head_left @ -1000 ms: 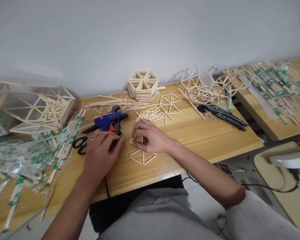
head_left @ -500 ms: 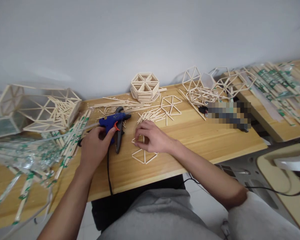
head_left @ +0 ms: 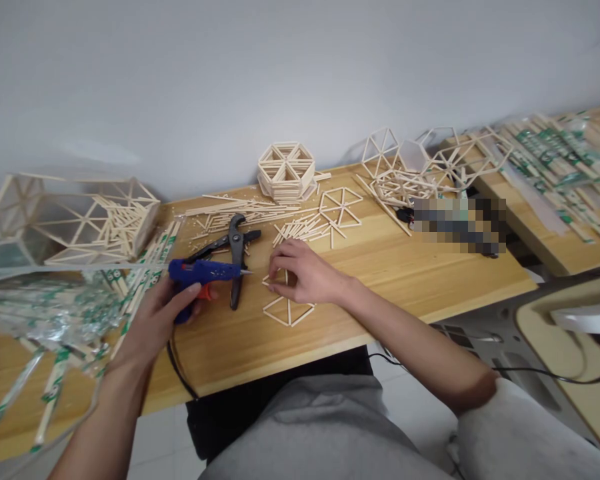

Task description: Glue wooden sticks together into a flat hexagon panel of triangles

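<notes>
My left hand [head_left: 160,313] is wrapped round the handle of a blue hot glue gun [head_left: 203,270], whose nozzle points right toward my other hand. A clear glue stick [head_left: 80,269] trails from the gun's back end. My right hand [head_left: 303,273] pinches a short wooden stick [head_left: 267,283] at the left side of a partly built stick hexagon [head_left: 289,312] lying on the table. Its palm and fingers hide the hexagon's upper part. Between the glue gun and the wall lies a black cutter tool [head_left: 237,257], its jaw pointing up.
Loose sticks [head_left: 300,229] and a finished hexagon [head_left: 341,207] lie behind my right hand. A stack of hexagons [head_left: 286,172] stands by the wall. Stick frames [head_left: 405,187] sit at the right, bagged sticks [head_left: 55,313] at the left. The gun's cord [head_left: 177,373] crosses the table's front edge.
My left hand has lifted the glue gun off the black cutter and drawn it left and toward me, with the nozzle now pointing right. My right hand has stayed at the hexagon.
</notes>
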Demonstrator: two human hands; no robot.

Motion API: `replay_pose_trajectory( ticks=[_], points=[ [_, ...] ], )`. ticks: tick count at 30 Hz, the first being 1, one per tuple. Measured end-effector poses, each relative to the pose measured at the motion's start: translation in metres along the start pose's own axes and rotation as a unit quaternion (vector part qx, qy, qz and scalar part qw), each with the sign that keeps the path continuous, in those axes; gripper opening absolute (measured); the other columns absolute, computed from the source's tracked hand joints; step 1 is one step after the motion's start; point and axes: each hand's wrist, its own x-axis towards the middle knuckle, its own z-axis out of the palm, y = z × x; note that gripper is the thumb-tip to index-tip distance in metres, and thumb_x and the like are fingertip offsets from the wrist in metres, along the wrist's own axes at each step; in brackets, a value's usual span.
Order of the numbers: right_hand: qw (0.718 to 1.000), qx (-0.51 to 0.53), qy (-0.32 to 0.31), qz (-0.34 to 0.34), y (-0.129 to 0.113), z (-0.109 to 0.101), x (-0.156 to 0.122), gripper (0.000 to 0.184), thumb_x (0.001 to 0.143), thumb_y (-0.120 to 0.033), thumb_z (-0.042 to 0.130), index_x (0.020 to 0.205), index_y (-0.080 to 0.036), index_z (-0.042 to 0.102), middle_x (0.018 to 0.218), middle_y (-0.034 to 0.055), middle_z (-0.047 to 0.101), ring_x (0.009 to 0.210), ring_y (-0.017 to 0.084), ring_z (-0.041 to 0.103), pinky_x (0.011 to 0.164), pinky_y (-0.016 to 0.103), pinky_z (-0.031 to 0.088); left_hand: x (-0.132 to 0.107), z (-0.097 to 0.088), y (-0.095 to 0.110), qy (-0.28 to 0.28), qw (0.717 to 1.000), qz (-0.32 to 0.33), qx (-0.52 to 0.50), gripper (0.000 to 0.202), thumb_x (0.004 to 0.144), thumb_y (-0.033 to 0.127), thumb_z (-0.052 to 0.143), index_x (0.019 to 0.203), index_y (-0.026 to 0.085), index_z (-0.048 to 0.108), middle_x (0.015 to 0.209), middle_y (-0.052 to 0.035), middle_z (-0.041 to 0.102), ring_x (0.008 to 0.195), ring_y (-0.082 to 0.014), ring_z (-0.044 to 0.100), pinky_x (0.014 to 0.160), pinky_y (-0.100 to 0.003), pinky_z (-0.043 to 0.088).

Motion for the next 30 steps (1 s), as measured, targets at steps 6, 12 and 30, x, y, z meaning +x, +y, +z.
replay_pose_trajectory(
  ticks=[6, 12, 30],
  points=[
    [1.0, -0.004, -0.007, 0.007, -0.001, 0.0, 0.001, 0.013, 0.088, -0.023, 0.081, 0.087, -0.021, 0.068, 0.096, 0.0057, 0.069, 0.096, 0.025, 0.06, 0.093, 0.04, 0.045, 0.001, 0.01, 0.002, -0.005, 0.989, 0.006, 0.148, 0.053, 0.094, 0.069, 0.058, 0.083, 0.018, 0.066, 0.058, 0.0037, 0.055, 0.051, -0.0121, 0.047, 0.05, -0.027, 0.034],
    [1.0, -0.004, -0.009, 0.007, -0.003, -0.002, 0.001, 0.013, 0.088, -0.021, 0.081, 0.087, -0.021, 0.068, 0.097, 0.006, 0.069, 0.097, 0.025, 0.06, 0.093, 0.04, 0.045, 0.004, 0.01, -0.007, 0.0, 0.982, 0.021, 0.19, 0.053, 0.094, 0.072, 0.053, 0.079, 0.022, 0.063, 0.063, 0.0019, 0.061, 0.054, -0.0154, 0.051, 0.053, -0.03, 0.037],
    [1.0, -0.003, -0.001, 0.001, 0.0, -0.001, 0.0, 0.017, 0.084, -0.019, 0.084, 0.088, -0.02, 0.068, 0.094, 0.0052, 0.068, 0.094, 0.024, 0.059, 0.09, 0.039, 0.044, -0.002, 0.014, 0.003, 0.07, 0.94, 0.043, 0.33, 0.05, 0.085, 0.073, 0.051, 0.074, 0.025, 0.062, 0.062, 0.0, 0.065, 0.057, -0.0202, 0.057, 0.059, -0.033, 0.042]
  ],
)
